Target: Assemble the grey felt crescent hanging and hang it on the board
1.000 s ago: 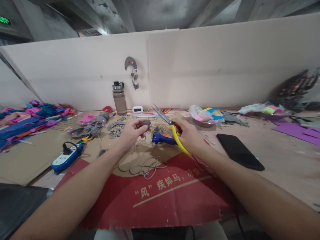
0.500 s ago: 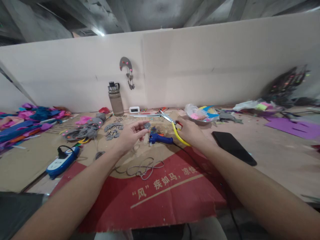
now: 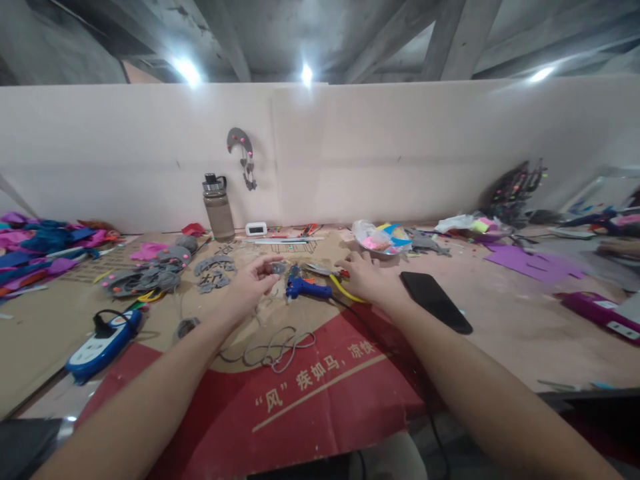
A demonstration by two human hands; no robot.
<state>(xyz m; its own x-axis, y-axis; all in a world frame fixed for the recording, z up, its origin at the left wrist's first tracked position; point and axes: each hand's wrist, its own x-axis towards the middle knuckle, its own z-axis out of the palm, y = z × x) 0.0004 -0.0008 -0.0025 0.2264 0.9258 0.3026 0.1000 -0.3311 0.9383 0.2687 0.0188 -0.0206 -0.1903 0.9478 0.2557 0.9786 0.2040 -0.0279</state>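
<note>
Grey scrap (image 3: 278, 268) sat pinched in your left hand (image 3: 253, 282); setting down scissors (image 3: 341, 287) at three o'clock seemed your step, needing your right hand (image 3: 367, 277), grip unclear, loosened.

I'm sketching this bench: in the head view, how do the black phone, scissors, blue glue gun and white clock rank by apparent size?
1. Black phone
2. Blue glue gun and scissors: too alike to rank
3. White clock
</note>
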